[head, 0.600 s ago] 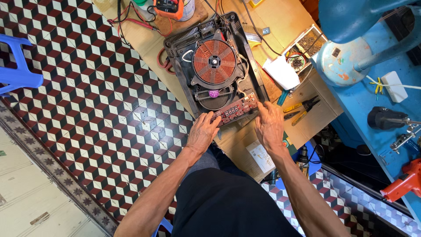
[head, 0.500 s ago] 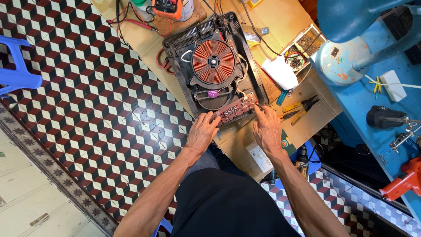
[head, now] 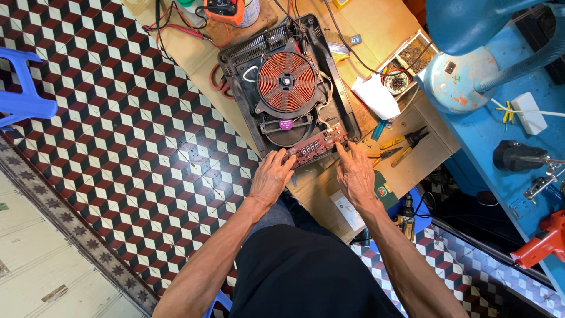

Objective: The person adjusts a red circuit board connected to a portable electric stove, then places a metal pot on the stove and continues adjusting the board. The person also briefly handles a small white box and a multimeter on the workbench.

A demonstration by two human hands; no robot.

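Observation:
An opened induction cooker (head: 288,88) lies on a low wooden table (head: 376,23), its copper coil (head: 287,82) bare in the middle. A reddish circuit board (head: 315,148) sits along its near edge. My left hand (head: 272,176) rests at the board's left end, fingers curled onto the cooker's edge. My right hand (head: 355,172) touches the board's right end with a fingertip. Neither hand holds a tool.
Yellow-handled pliers (head: 406,144) lie right of my right hand. White paper (head: 376,97) and a small parts tray (head: 400,73) sit beside the cooker, an orange meter (head: 226,9) behind it. A blue stand (head: 465,76) and blue bench (head: 518,141) are right; a blue stool (head: 23,94) left.
Both hands stay at the cooker's near edge. My right hand has slid slightly along the circuit board's right end; the view has shifted a little.

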